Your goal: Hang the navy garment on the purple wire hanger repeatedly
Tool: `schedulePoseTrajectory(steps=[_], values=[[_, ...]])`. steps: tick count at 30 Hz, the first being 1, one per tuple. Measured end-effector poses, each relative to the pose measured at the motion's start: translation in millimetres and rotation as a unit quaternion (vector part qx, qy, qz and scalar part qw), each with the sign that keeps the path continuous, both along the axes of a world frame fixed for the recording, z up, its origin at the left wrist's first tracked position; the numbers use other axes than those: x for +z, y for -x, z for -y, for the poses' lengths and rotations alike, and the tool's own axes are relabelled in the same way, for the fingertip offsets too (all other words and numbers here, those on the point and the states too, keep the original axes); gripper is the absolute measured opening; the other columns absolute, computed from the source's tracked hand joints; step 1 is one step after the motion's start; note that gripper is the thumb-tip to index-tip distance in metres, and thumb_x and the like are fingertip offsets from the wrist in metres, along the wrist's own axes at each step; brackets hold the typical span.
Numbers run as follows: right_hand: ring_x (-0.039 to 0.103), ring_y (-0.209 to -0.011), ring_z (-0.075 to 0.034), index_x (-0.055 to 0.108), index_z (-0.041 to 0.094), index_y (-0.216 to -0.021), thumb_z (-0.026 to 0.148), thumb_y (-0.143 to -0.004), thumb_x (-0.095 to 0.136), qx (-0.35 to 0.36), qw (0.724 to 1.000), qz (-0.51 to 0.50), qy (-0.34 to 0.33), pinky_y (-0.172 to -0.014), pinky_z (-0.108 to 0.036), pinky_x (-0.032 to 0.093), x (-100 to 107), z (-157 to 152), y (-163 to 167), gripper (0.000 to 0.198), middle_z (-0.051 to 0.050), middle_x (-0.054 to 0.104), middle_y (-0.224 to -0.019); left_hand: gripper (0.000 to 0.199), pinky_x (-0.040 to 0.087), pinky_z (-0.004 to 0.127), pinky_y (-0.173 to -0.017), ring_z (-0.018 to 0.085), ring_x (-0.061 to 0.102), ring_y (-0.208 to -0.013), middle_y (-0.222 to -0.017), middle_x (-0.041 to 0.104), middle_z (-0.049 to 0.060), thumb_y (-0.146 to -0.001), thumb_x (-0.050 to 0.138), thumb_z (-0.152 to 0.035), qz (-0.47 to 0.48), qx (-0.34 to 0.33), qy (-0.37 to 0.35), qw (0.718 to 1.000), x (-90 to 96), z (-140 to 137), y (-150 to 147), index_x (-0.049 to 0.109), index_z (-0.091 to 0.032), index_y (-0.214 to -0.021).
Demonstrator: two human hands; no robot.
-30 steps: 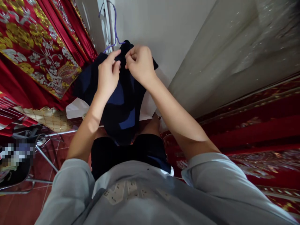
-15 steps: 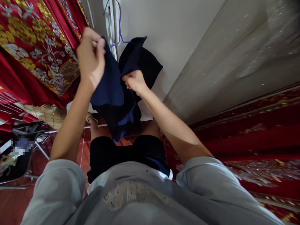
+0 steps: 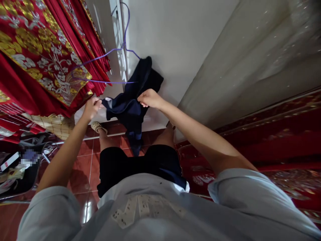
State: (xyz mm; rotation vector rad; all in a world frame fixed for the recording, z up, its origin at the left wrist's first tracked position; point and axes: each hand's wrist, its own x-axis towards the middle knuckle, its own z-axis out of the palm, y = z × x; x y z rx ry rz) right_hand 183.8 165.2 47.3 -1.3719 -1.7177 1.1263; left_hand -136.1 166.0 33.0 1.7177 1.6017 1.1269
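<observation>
A dark navy garment [image 3: 136, 108] hangs bunched in front of my legs, its lower part narrowing down between my knees. One end of a purple wire hanger [image 3: 100, 57] goes into the garment at its upper right; the hanger's left end is bare. My left hand [image 3: 92, 107] is closed at the garment's left end, pulling it out sideways, with a small pale patch beside the fingers. Near the middle, my right hand [image 3: 149, 98] pinches the cloth with fingers folded in. What kind of garment it is does not show clearly.
Red cloth with gold and silver embroidery [image 3: 42, 50] hangs at left, close to my left hand. A white wall [image 3: 175, 30] and a sheer, plastic-like cover [image 3: 240, 67] stand ahead and right. A black chair [image 3: 22, 180] holding small items is at lower left, on red floor tiles [image 3: 85, 167].
My left hand has come down with the garment's left side, which has come off the hanger's left end. My right hand has dropped slightly, still gripping the cloth.
</observation>
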Motion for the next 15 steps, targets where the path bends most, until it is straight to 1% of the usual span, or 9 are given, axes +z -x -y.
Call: schedulePoseTrajectory(steps=[3,4,6,7,8,9,12,13,15], values=[[0.065,-0.073,-0.019,0.066,0.014,-0.079,0.01,-0.076,0.069,0.036,0.999,0.03,0.003,-0.07,-0.033,0.057,-4,2,-1,0.007,-0.008,0.069,-0.078,0.019,0.062,0.036,-0.09,0.02,0.073,-0.089,-0.089,0.07,0.005,-0.096,0.063,-0.037,0.085,-0.09,-0.049,0.991,17.0,6,-37,0.062,-0.018,-0.097],[0.068,-0.085,-0.023,0.068,0.015,-0.09,0.012,-0.072,0.076,0.071,0.997,0.036,-0.016,-0.081,-0.038,0.06,-4,6,0,0.02,-0.01,0.072,-0.091,0.022,0.062,0.035,-0.092,0.019,0.073,-0.093,-0.093,0.07,0.006,-0.098,0.063,-0.041,0.105,-0.125,-0.073,0.984,24.2,8,-51,0.062,-0.019,-0.099],[0.066,-0.109,-0.029,0.067,0.017,-0.112,0.019,-0.063,0.087,0.163,0.984,0.025,-0.066,-0.1,-0.045,0.056,-1,15,5,0.052,-0.011,0.071,-0.115,0.026,0.061,0.033,-0.093,0.019,0.072,-0.097,-0.097,0.07,0.006,-0.1,0.062,-0.046,0.112,-0.181,-0.124,0.969,37.8,15,-78,0.062,-0.02,-0.1],[0.064,-0.115,-0.03,0.066,0.018,-0.117,0.025,-0.063,0.089,0.202,0.976,0.007,-0.086,-0.105,-0.046,0.054,1,21,9,0.058,-0.011,0.069,-0.121,0.028,0.061,0.032,-0.093,0.019,0.071,-0.097,-0.097,0.07,0.006,-0.1,0.061,-0.048,0.097,-0.196,-0.148,0.964,43.4,19,-91,0.062,-0.02,-0.1],[0.063,-0.115,-0.03,0.066,0.018,-0.116,0.032,-0.067,0.087,0.221,0.971,-0.016,-0.093,-0.105,-0.046,0.053,4,27,13,0.055,-0.01,0.069,-0.121,0.029,0.06,0.032,-0.092,0.019,0.07,-0.098,-0.097,0.069,0.006,-0.101,0.061,-0.049,0.078,-0.203,-0.173,0.961,47.6,22,-102,0.063,-0.02,-0.099],[0.064,-0.11,-0.029,0.066,0.017,-0.11,0.036,-0.074,0.082,0.22,0.97,-0.041,-0.09,-0.102,-0.045,0.054,8,33,17,0.044,-0.01,0.07,-0.114,0.031,0.059,0.031,-0.093,0.02,0.07,-0.1,-0.098,0.069,0.007,-0.101,0.062,-0.051,0.061,-0.205,-0.196,0.957,50.3,25,-110,0.063,-0.02,-0.099],[0.065,-0.089,-0.024,0.066,0.016,-0.089,0.035,-0.085,0.068,0.175,0.979,-0.093,-0.05,-0.088,-0.04,0.057,25,45,23,0.02,-0.007,0.069,-0.089,0.039,0.056,0.033,-0.097,0.022,0.067,-0.112,-0.108,0.07,0.008,-0.1,0.06,-0.059,0.051,-0.2,-0.231,0.951,47.2,31,-122,0.064,-0.02,-0.104],[0.065,-0.084,-0.023,0.066,0.016,-0.085,0.032,-0.085,0.066,0.168,0.98,-0.094,-0.043,-0.085,-0.039,0.057,31,45,21,0.016,-0.006,0.067,-0.084,0.043,0.056,0.033,-0.098,0.023,0.067,-0.114,-0.109,0.07,0.008,-0.101,0.056,-0.062,0.057,-0.21,-0.216,0.952,42.8,33,-120,0.064,-0.02,-0.106],[0.065,-0.085,-0.023,0.066,0.016,-0.08,0.024,-0.082,0.066,0.171,0.981,-0.066,-0.07,-0.086,-0.038,0.056,45,39,15,0.008,-0.006,0.067,-0.081,0.054,0.058,0.035,-0.093,0.024,0.069,-0.111,-0.104,0.072,0.01,-0.105,0.04,-0.067,0.058,-0.255,-0.126,0.957,30.9,39,-112,0.066,-0.02,-0.106]])
